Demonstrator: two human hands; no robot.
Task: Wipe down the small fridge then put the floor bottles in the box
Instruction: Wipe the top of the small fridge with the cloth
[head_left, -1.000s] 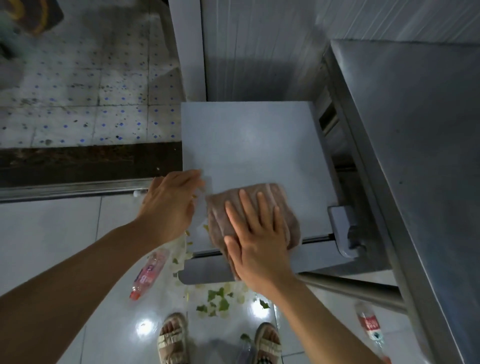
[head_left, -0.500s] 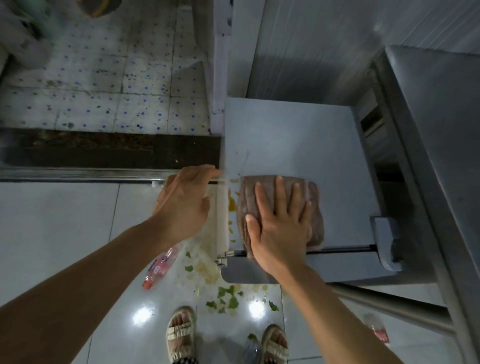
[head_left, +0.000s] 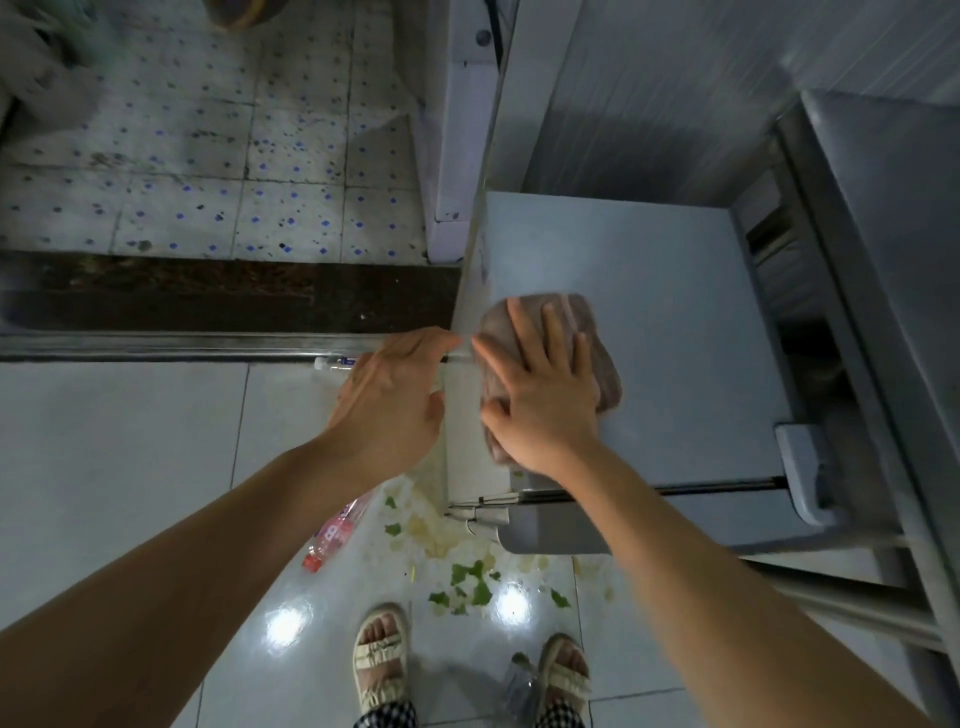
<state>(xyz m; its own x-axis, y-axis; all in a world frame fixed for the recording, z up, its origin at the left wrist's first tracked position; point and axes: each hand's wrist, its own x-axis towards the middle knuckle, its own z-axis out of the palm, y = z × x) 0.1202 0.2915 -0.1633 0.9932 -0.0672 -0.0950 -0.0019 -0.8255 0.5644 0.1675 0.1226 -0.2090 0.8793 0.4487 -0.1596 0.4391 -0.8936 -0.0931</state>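
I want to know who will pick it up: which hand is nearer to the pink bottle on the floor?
Left. The left hand hovers beside the fridge edge, above the pink bottle. The right hand presses the cloth on the fridge top, farther away.

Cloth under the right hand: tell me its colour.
The cloth is a dull brownish pink, seen in the head view, the only one.

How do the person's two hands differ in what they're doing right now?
The right hand lies flat with fingers spread, pressing a brown cloth onto the top of the small fridge. The left hand holds nothing; its fingers reach to the fridge's left edge, beside the cloth. The right hand is over the fridge top, the left mostly over the floor. Both are bare, palms down and close together.
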